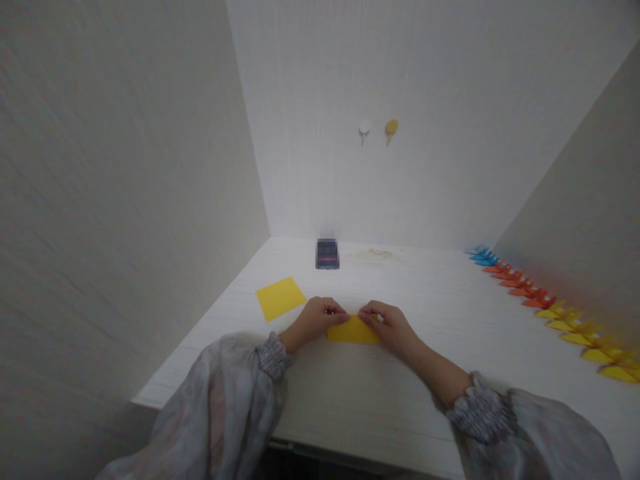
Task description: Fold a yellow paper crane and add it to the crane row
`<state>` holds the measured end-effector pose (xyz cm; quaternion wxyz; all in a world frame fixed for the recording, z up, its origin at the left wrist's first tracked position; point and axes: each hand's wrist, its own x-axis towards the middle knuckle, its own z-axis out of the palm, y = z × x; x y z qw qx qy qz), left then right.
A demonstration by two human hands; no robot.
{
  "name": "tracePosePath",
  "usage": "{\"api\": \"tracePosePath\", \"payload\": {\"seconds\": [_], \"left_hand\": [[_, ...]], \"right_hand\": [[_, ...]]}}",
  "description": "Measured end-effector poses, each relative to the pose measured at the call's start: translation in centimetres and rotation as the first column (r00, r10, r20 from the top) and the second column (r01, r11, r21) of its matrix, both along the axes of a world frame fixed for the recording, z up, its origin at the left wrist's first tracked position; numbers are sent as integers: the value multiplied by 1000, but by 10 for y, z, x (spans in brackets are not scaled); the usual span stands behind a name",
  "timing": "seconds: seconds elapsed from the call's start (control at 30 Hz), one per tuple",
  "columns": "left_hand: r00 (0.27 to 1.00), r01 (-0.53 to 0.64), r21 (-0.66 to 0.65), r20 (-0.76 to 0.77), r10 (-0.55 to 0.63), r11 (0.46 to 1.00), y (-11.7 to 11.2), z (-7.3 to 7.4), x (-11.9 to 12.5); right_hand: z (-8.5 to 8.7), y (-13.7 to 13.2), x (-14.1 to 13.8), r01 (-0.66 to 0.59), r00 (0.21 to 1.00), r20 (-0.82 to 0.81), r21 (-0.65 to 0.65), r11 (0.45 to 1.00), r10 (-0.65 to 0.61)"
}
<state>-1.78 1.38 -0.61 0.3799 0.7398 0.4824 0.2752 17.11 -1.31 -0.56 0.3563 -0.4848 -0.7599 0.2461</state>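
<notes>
A folded yellow paper (353,331) lies on the white table (425,300) in front of me. My left hand (316,319) pinches its upper left edge with curled fingers. My right hand (390,325) pinches its upper right edge, fingers pressed together on the paper. Both wrists rest low over the tabletop. A flat yellow paper square (280,297) lies to the left of my left hand, untouched.
A dark phone (327,254) lies near the back wall. Along the right side runs a row of several folded paper figures (550,303), blue, then orange, then yellow. Two round hooks (377,129) hang on the back wall. Walls close the table left, back and right.
</notes>
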Motion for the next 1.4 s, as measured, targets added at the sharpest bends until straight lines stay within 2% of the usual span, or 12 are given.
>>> {"api": "tracePosePath", "payload": {"seconds": [0.23, 0.37, 0.47, 0.57, 0.63, 0.7, 0.8, 0.9, 0.97, 1.1, 1.23, 1.4], "left_hand": [[996, -94, 15, -10, 94, 995, 7, 0, -9], [987, -118, 49, 114, 111, 992, 8, 0, -8], [974, -56, 50, 223, 43, 997, 4, -1, 0], [966, 97, -96, 249, -71, 991, -1, -3, 9], [955, 83, -127, 293, -43, 988, -3, -3, 14], [914, -9, -128, 401, 60, 992, -4, -2, 18], [791, -121, -188, 575, 209, 975, -6, 2, 22], [693, -93, -280, 671, 264, 955, -9, 5, 26], [672, -59, -319, 688, 274, 946, -11, 5, 28], [671, -52, -362, 678, 301, 931, -12, 6, 28], [705, 52, -401, 663, 251, 915, -11, 5, 25], [726, 77, -401, 650, 225, 913, -9, 1, 22]], "right_hand": [[-7, 8, 14, 53, 993, -101, -100, 994, -64], [-7, 9, 17, 50, 985, -160, -138, 989, -71], [-8, 7, 13, 12, 977, -210, -172, 985, -48], [-10, 5, 7, -8, 963, -264, -207, 978, -48], [-9, 5, 3, -2, 935, -347, -218, 976, -75], [-7, 5, -1, 11, 852, -508, -223, 975, -126], [-3, 3, -9, -37, 690, -708, -240, 970, -149], [-3, 0, -19, -150, 684, -725, -243, 958, -77], [-6, -2, -23, -148, 711, -700, -252, 956, -74], [-11, 0, -21, -128, 706, -701, -266, 955, -101], [-13, 0, -15, -207, 653, -751, -302, 931, -99], [-11, -4, -15, -274, 591, -805, -266, 924, -56]]}}
